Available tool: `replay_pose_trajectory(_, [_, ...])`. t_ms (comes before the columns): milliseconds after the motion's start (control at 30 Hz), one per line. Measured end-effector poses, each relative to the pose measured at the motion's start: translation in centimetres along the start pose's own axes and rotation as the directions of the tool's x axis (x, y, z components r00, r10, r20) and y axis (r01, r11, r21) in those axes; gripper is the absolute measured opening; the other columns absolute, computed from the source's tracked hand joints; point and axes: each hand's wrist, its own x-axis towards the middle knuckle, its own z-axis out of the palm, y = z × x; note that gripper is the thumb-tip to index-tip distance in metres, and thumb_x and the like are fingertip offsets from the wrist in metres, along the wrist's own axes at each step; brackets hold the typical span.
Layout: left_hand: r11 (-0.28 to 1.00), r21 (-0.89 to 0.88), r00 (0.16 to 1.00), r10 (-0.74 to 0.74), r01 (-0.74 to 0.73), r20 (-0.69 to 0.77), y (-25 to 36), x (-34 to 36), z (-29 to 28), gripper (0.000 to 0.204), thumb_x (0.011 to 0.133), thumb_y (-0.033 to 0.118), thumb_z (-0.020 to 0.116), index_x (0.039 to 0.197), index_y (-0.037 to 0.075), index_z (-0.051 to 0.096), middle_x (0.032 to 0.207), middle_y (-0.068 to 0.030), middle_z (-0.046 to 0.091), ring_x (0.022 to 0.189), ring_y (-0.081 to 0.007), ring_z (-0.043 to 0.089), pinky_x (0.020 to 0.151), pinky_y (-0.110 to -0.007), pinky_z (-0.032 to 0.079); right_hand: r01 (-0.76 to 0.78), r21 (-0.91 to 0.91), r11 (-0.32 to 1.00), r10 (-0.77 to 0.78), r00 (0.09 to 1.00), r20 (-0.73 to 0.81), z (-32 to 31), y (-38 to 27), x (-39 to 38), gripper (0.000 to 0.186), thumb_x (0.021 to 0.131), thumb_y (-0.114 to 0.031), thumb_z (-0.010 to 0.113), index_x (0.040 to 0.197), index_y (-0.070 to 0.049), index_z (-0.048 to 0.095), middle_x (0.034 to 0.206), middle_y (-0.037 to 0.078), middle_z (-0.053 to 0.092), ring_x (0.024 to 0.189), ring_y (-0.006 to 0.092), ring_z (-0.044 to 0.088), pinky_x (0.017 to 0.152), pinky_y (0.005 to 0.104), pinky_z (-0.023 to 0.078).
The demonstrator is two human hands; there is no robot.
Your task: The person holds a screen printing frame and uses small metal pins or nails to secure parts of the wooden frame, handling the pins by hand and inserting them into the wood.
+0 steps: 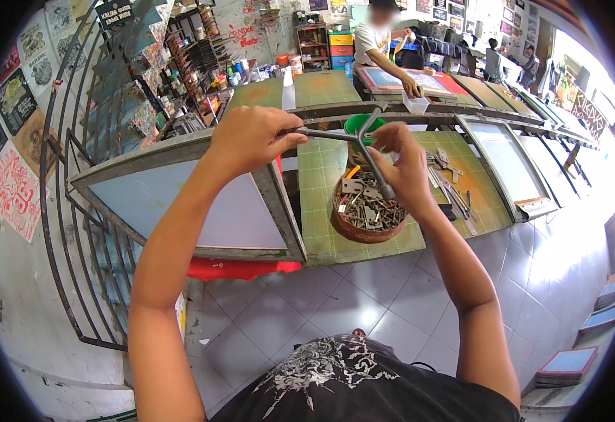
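Observation:
Raised over the bench is a dark metal Y-shaped socket wrench (327, 134), with three arms meeting at a hub. My left hand (247, 141) is closed around the end of its left arm. Thumb and curled fingers of my right hand (407, 165) are at the hub and the arm that slants down toward me; part of that grip is hard to make out. Directly below sits a round reddish-brown tub (367, 235) full of loose screws, bolts and small metal plates (370, 211). A green container (356, 125) stands just beyond the wrench.
A framed screen (202, 211) lies tilted at left, above red cloth (240, 269). Metal clamps (444, 162) and tools rest right of the tub on the green-yellow board (321, 183). Another frame (508, 158) lies further right. Across the bench, a person (378, 42) reaches toward a white container (415, 104).

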Motion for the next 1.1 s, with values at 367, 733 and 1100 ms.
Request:
replay_pose_trajectory(367, [1.0, -0.014, 0.997, -0.011, 0.012, 0.073, 0.1, 0.3, -0.4, 0.031, 0.084, 0.038, 0.067, 0.101, 0.013, 0.071, 0.087, -0.0081, 0.07, 0.076, -0.0292, 0.066, 0.068, -0.039, 0.051, 0.392, -0.188, 0.9, -0.377, 0.919, 0.111, 0.4, -0.1, 3.4, 0.024, 0.08, -0.031, 0.075, 0.084, -0.009, 0.068, 0.076, 0.005, 0.067, 0.067, 0.0243, 0.062, 0.061, 0.0352, 0.047])
replay_pose_trajectory(733, [1.0, -0.006, 1.0, -0.006, 0.006, 0.003, 0.3, 0.1, -0.1, 0.028, 0.084, 0.035, 0.068, 0.097, 0.011, 0.071, 0.091, -0.0087, 0.071, 0.075, -0.03, 0.067, 0.066, -0.039, 0.052, -0.397, 0.385, 0.833, 0.201, 0.866, 0.457, -1.0, -1.7, 2.6, 0.031, 0.099, -0.026, 0.053, 0.095, 0.002, 0.064, 0.078, 0.005, 0.065, 0.07, 0.0128, 0.061, 0.066, 0.0261, 0.049])
replay_pose_trajectory(1100, [1.0, -0.005, 1.0, 0.005, -0.005, 0.027, 0.1, -0.2, -0.4, 0.028, 0.084, 0.035, 0.068, 0.098, 0.011, 0.071, 0.088, -0.0092, 0.07, 0.074, -0.0299, 0.066, 0.066, -0.039, 0.051, 0.545, -0.427, 0.722, -0.587, 0.808, 0.04, 0.0, -0.9, 3.5, 0.027, 0.078, -0.03, 0.077, 0.089, -0.007, 0.069, 0.082, 0.007, 0.065, 0.075, 0.0226, 0.062, 0.073, 0.0378, 0.048])
